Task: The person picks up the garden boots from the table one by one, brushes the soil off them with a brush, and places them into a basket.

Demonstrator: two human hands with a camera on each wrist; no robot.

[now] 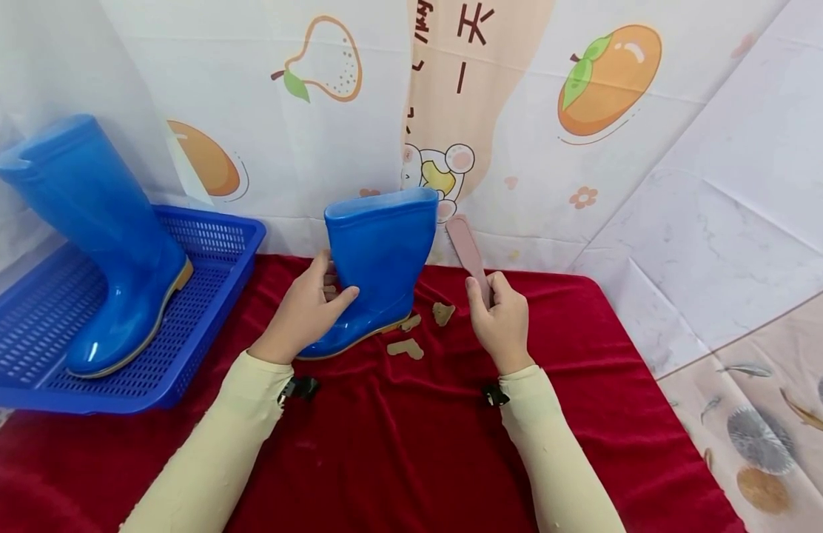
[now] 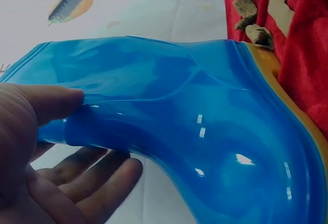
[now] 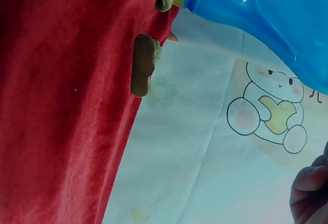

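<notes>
A blue rain boot [image 1: 383,255] with a tan sole stands on the red cloth, toe pointing left. My left hand [image 1: 308,307] holds it at the front of the shaft. In the left wrist view, the thumb [image 2: 56,101] lies on the boot's side while the other fingers reach round its front. To the right, my right hand [image 1: 501,318] grips a pink brush [image 1: 466,248] by its handle, apart from the boot. The brush's bristles [image 2: 74,3] show in the left wrist view. Brown mud-like pieces [image 1: 406,349] lie by the heel, one touching the sole.
At the left, a blue plastic basket [image 1: 215,215] holds a second blue rain boot [image 1: 112,244], upright and leaning. Red velvet cloth [image 1: 398,451] covers the table. A printed white curtain [image 1: 252,66] hangs close behind the boot.
</notes>
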